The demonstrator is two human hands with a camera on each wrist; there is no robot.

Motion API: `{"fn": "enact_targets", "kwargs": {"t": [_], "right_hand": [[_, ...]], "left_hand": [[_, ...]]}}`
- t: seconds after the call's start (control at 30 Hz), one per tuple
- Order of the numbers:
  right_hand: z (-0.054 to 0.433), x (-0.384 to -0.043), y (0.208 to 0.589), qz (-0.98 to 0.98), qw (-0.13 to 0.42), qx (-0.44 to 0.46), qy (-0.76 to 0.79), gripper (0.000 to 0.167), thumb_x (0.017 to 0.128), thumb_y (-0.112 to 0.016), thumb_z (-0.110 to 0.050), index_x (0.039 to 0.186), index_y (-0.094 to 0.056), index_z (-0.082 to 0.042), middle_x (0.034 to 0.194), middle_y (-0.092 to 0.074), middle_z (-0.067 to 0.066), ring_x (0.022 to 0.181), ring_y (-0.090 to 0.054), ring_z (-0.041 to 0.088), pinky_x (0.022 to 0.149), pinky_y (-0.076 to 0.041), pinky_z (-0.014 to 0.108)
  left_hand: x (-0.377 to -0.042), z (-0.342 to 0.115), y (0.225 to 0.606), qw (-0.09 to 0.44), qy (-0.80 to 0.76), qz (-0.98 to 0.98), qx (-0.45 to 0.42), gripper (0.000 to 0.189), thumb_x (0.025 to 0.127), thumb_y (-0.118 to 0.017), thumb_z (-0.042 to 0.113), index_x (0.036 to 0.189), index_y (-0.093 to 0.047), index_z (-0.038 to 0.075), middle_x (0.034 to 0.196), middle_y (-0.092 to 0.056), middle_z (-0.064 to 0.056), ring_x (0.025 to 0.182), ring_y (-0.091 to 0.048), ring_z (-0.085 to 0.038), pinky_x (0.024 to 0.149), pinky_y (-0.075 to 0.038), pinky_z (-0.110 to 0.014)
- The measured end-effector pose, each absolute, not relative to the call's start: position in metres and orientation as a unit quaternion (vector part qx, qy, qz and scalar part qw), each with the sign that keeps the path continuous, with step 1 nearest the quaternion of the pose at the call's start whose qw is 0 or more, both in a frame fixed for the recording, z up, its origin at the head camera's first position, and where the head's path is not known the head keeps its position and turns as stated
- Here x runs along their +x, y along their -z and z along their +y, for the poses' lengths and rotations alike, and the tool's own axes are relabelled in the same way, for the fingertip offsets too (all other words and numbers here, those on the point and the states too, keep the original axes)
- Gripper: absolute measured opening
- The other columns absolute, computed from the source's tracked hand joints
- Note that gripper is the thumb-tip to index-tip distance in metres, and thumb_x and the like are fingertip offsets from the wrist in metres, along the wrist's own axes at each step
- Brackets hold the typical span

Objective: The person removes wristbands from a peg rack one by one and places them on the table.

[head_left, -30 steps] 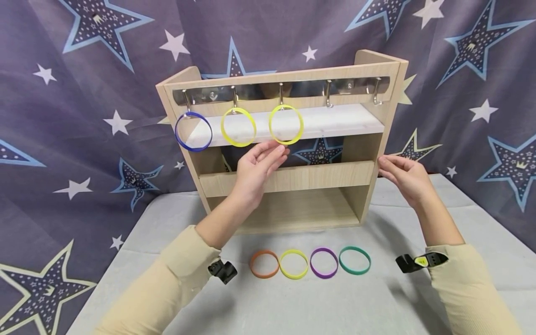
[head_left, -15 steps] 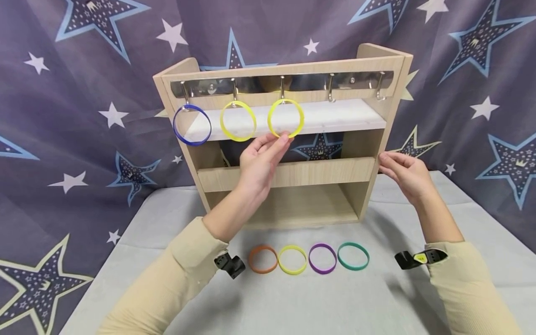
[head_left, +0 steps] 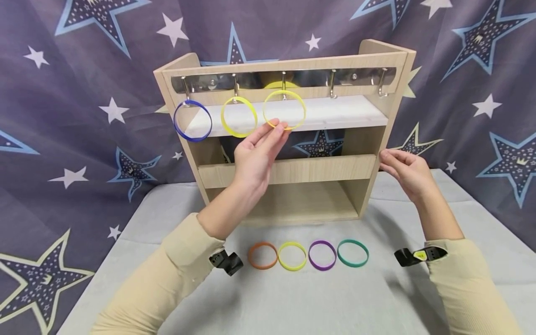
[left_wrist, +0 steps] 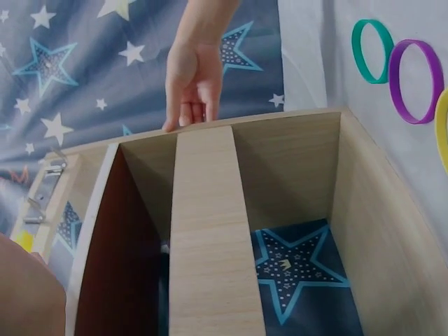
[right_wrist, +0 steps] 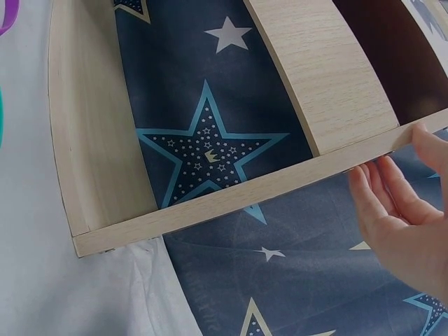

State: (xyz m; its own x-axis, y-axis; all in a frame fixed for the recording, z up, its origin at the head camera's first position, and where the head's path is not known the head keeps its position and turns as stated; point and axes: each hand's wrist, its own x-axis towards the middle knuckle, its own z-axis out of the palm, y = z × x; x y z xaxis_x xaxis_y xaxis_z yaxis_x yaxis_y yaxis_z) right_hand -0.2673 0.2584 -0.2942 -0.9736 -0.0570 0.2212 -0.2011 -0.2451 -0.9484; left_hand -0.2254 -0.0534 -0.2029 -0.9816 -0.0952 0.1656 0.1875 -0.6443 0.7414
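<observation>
My left hand (head_left: pixel 256 160) pinches the lower edge of a yellow wristband (head_left: pixel 304 109) between thumb and fingers. The band's upper part overlaps the middle hook (head_left: pixel 284 81) of a metal rail on the wooden shelf unit (head_left: pixel 331 168). To its left, a blue wristband (head_left: pixel 211 122) and another yellow wristband (head_left: pixel 224 123) hang from the first two hooks. At the unit's right side my right hand (head_left: pixel 408 173) holds the side panel's edge. In the right wrist view, the thumb is on the front edge (right_wrist: pixel 308 170) and the fingers (right_wrist: pixel 367 199) lie along the outer side.
On the grey tabletop (head_left: pixel 318 302) in front of the unit, orange (head_left: pixel 263 268), yellow (head_left: pixel 292 269), purple (head_left: pixel 322 268) and green (head_left: pixel 353 265) wristbands lie in a row. Two hooks on the right (head_left: pixel 332 83) carry nothing. A star-patterned curtain (head_left: pixel 83 153) hangs behind.
My left hand has raised the lower edge of the yellow wristband at the middle hook, and the band now tilts. The right hand stays at the side panel. The head view has shifted slightly.
</observation>
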Motion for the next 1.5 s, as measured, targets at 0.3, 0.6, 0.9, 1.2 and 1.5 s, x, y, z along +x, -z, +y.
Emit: {"fn": "enact_targets", "kwargs": {"t": [0.3, 0.6, 0.9, 1.2, 1.5], "right_hand": [[0.258, -0.266, 0.295, -0.613, 0.041, 0.104, -0.782, 0.013, 0.092, -0.063, -0.009, 0.089, -0.072, -0.018, 0.088, -0.073, -0.010, 0.085, -0.068, -0.002, 0.079, -0.057, 0.009], [0.259, -0.266, 0.295, -0.612, 0.040, 0.105, -0.783, 0.014, 0.092, -0.062, -0.008, 0.090, -0.072, -0.018, 0.089, -0.073, -0.011, 0.086, -0.068, -0.002, 0.080, -0.057, 0.009], [0.259, -0.267, 0.296, -0.613, 0.043, 0.107, -0.781, 0.015, 0.093, -0.062, -0.008, 0.090, -0.072, -0.018, 0.089, -0.073, -0.011, 0.086, -0.068, -0.002, 0.080, -0.056, 0.009], [0.259, -0.267, 0.296, -0.616, 0.047, 0.110, -0.779, 0.014, 0.092, -0.062, -0.009, 0.090, -0.072, -0.018, 0.089, -0.073, -0.011, 0.086, -0.068, -0.002, 0.080, -0.056, 0.008], [0.259, -0.267, 0.295, -0.615, 0.046, 0.109, -0.779, 0.014, 0.092, -0.062, -0.009, 0.090, -0.072, -0.018, 0.089, -0.073, -0.011, 0.086, -0.069, -0.002, 0.080, -0.056, 0.008]], "left_hand": [[-0.215, -0.059, 0.195, 0.058, 0.901, -0.424, -0.071, 0.017, 0.090, -0.061, -0.004, 0.106, -0.064, -0.004, 0.082, -0.072, -0.004, 0.077, -0.071, -0.012, 0.085, -0.061, -0.026], [-0.206, -0.069, 0.195, 0.034, 0.889, -0.448, -0.087, 0.011, 0.092, -0.058, -0.003, 0.100, -0.065, 0.001, 0.083, -0.073, -0.004, 0.082, -0.071, -0.012, 0.087, -0.061, -0.028], [-0.198, -0.082, 0.193, 0.029, 0.879, -0.463, -0.109, 0.032, 0.093, -0.056, -0.003, 0.123, -0.053, -0.012, 0.087, -0.073, -0.004, 0.086, -0.073, -0.013, 0.090, -0.059, -0.027], [-0.196, -0.098, 0.201, 0.016, 0.871, -0.474, -0.125, 0.017, 0.093, -0.053, -0.006, 0.109, -0.061, -0.004, 0.088, -0.073, -0.004, 0.085, -0.072, -0.013, 0.090, -0.059, -0.027], [-0.194, -0.111, 0.210, 0.006, 0.844, -0.525, -0.113, 0.032, 0.094, -0.053, -0.003, 0.126, -0.053, -0.008, 0.095, -0.074, -0.003, 0.087, -0.073, -0.011, 0.090, -0.058, -0.025]]}}
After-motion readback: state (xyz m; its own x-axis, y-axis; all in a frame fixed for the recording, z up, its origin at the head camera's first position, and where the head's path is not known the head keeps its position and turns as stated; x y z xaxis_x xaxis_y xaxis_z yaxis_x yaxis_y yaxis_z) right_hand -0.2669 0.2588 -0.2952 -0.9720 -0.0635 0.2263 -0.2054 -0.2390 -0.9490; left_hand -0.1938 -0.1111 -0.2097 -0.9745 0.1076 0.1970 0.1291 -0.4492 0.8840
